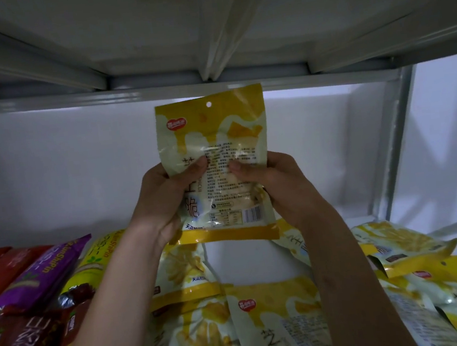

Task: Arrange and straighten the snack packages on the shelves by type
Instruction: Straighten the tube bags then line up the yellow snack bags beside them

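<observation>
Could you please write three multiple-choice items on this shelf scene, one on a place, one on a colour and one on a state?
1. Where does the purple package lie?
A. on the shelf, left of the arms
B. on the shelf above
C. in the right hand

2. What colour is the band along the bottom edge of the held package?
A. blue
B. yellow
C. black

3. How is the held package kept up?
A. it lies flat on the shelf
B. one hand pinches its top
C. left hand and right hand both grip it upright

Answers: 1 A, it rests among the red packs at left; 2 B, its lower edge is yellow; 3 C, both thumbs press its printed face.
</observation>
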Demonstrator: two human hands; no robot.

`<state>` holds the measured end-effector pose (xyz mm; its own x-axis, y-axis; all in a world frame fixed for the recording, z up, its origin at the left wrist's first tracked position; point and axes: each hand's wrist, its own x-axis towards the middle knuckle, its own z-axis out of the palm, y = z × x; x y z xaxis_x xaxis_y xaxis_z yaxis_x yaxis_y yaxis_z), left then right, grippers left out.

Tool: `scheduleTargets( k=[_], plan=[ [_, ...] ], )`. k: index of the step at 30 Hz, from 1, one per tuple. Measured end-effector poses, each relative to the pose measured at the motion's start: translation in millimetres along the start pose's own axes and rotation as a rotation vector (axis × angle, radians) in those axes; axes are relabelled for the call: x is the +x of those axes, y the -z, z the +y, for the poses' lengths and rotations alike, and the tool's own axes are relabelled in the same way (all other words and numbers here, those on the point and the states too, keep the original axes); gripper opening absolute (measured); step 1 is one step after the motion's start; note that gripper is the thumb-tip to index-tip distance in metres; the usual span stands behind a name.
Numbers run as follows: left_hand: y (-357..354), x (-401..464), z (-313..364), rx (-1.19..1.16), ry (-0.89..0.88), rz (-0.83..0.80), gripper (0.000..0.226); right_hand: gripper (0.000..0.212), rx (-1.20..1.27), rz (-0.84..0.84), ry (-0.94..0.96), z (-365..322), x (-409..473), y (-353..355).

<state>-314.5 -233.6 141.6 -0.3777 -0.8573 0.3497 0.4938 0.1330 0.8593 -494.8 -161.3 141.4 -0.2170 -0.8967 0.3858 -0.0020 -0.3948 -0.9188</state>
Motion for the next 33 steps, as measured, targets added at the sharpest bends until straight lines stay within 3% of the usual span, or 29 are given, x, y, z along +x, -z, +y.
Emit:
scheduleTargets(
  k=[4, 11, 18, 26, 33],
  plan=[
    [-3, -1, 0, -0.010, 0.052, -0.070, 0.040, 0.028, 0.058, 0.020, -0.042, -5, -2, 0],
    [-1, 0, -3, 0.000, 0.001, -0.040, 0.035, 0.030, 0.049, 0.055, -0.052, -8, -4, 0],
    [5, 1, -1, 0.054, 0.110, -0.213, 0.045, 0.024, 0.053, 0.124, -0.029, -6, -3, 0],
    [5, 4, -6, 0.159, -0.025, -0.063, 0.048, 0.035, -0.029, -0.017, -0.076, 0, -1, 3],
    [1, -2, -3, 0.528, 0.029, -0.140, 0.044, 0.024, 0.059, 0.127, -0.049, 3, 2, 9]
  ],
)
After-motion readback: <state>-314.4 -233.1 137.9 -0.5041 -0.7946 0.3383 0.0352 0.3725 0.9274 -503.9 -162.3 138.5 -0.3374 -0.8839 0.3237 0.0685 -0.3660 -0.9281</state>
